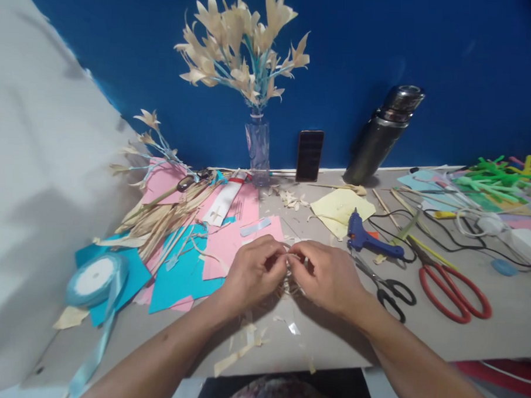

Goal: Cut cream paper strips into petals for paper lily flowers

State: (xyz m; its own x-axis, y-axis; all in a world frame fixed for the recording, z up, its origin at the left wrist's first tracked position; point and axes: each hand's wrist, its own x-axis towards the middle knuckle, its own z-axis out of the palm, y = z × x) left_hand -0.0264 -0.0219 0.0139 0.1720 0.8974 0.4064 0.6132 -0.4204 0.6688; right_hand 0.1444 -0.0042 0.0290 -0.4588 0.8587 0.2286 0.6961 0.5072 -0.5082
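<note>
My left hand (257, 270) and my right hand (322, 275) meet over the middle of the table's near side. Both are closed, thumbs and forefingers pinched together at the tips. Between them is a small pale husk-like piece (291, 284), its strands showing below the fingers; most of it is covered, so its exact kind is unclear. Pale scraps (241, 353) lie just in front of my hands. To the right of my right hand are black-handled scissors (391, 291) and a blue glue gun (371, 239). Pink paper (219, 258) lies beside my left hand.
A vase (259, 152) of husk flowers, a phone (309, 156) and a leaning flask (382, 136) stand along the blue wall. Ribbon (95, 279) and dried husks (159, 218) lie left. Red-handled scissors (455, 289), cables and green pipe cleaners (490, 179) lie right.
</note>
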